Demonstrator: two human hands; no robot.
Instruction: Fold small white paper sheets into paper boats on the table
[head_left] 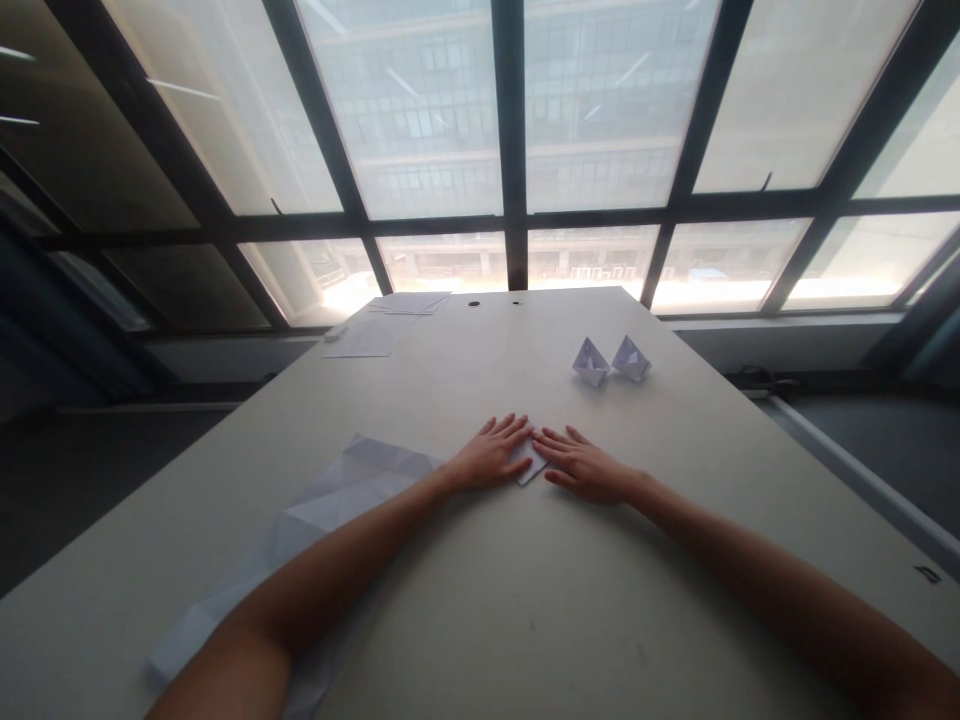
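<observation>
On the table (480, 610), left hand (491, 456) lies flat on folded paper (532, 468), fingers extended. Right hand (589, 468), equally outstretched, touches its right side.

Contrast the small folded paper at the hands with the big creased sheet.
The folded paper is small; the creased sheet is far larger. The left hand and right hand partly cover the folded paper; the left arm partly hides the creased sheet. Both are white, on the table.
</observation>
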